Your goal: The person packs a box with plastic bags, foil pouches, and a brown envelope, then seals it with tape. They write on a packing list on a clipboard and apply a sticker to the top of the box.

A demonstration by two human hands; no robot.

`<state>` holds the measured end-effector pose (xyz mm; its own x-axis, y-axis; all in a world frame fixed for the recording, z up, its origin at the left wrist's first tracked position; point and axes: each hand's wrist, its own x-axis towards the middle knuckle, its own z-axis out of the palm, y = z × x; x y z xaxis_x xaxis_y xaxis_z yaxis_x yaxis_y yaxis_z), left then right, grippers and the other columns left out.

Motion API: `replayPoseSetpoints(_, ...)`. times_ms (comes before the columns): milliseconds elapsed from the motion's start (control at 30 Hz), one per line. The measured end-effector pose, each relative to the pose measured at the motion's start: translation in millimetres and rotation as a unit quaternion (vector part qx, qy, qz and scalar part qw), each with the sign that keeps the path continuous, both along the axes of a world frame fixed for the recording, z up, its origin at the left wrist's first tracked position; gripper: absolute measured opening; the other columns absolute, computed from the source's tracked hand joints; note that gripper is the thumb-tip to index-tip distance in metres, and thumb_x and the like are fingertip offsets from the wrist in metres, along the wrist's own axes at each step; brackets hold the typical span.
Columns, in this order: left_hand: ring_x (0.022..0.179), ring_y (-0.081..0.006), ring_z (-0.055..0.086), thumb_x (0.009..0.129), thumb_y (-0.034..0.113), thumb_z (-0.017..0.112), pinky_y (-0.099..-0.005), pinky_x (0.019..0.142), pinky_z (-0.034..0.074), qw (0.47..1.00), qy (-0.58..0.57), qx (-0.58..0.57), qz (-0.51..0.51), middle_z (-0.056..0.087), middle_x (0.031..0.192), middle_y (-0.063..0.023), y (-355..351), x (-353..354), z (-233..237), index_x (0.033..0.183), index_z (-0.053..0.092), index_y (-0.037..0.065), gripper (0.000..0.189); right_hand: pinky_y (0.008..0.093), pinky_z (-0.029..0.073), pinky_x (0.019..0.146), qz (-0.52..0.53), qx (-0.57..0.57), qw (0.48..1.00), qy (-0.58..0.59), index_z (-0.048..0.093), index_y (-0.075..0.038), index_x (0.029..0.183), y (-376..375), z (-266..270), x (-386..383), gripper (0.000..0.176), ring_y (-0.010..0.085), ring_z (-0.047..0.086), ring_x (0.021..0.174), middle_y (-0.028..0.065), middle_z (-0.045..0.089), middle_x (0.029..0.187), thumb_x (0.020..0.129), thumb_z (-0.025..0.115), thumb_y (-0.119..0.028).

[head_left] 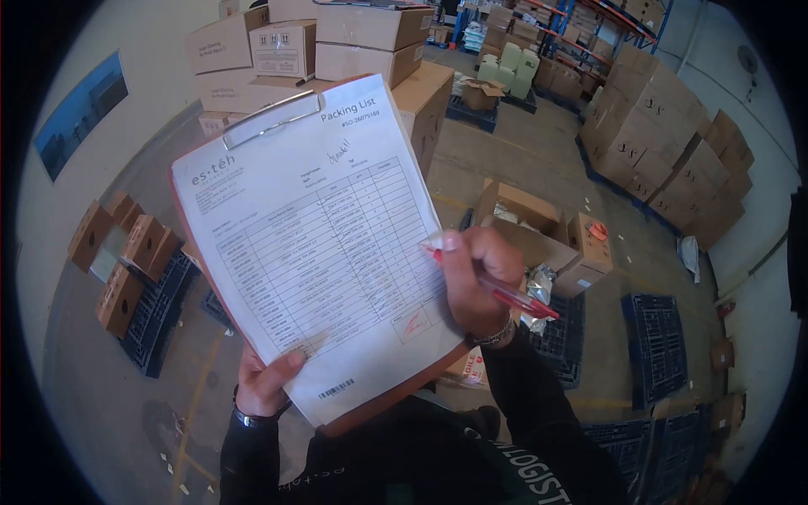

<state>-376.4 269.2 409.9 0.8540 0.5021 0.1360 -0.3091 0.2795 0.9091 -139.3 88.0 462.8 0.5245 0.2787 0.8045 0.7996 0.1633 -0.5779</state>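
A brown clipboard [396, 390] carries a printed packing list [295, 244] under its metal clip [273, 119]. My left hand [268, 379] grips the board's lower left edge, thumb on the paper and the other fingers hidden behind. In my right hand [478, 282] is a red pen [518, 296], pinched between thumb and fingers. Its tip is right at the table's right-hand column on the sheet. Handwriting marks the upper part of the page, and a red stamp [412, 323] with a signature sits near the bottom right.
Stacked cartons [370, 38] stand behind the clipboard. To the right are an open carton [526, 223], a blue pallet [656, 345] and a tall carton stack [665, 151]. Boxes [126, 303] rest on a pallet [160, 316] at left. Green jerrycans [513, 67] and racking [627, 25] are farther back.
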Motion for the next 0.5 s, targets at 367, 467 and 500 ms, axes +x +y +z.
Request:
replayPoseSetpoints(367,0.125,-0.0266,0.064,0.093,0.005,0.068,-0.0382,0.106,0.05,1.0,0.012,0.001,0.004,0.067,0.136,-0.0177,-14.5,4.9,7.4,0.145,0.053,-0.006,0.055,0.0262,0.045,0.056,0.06,0.146,0.987,0.028,0.059,0.001,0.086,-23.1,-8.9,11.9,0.042,0.0106,0.057,0.06,0.008,0.062,0.074,0.107,0.058,-0.035)
replayPoseSetpoints(467,0.127,-0.0256,0.062,0.094,0.006,0.067,-0.0377,0.108,0.048,0.999,0.028,0.018,0.007,0.066,0.138,-0.0166,-15.5,5.9,3.2,0.146,0.052,-0.006,0.056,0.0257,0.048,0.062,0.162,0.141,0.976,0.024,0.056,0.002,0.1,-32.7,-9.9,16.7,0.049,0.0129,0.062,0.066,0.0096,0.064,0.08,0.107,0.056,-0.046)
replayPoseSetpoints(500,0.128,-0.0253,0.062,0.094,0.006,0.067,-0.0376,0.109,0.047,0.999,0.027,0.018,0.005,0.066,0.139,-0.0164,-16.0,5.6,3.5,0.146,0.052,-0.006,0.056,0.0254,0.049,0.063,0.191,0.141,0.971,0.019,0.055,0.003,0.103,-34.7,-8.8,16.6,0.049,0.0133,0.063,0.068,0.0099,0.064,0.082,0.107,0.056,-0.046)
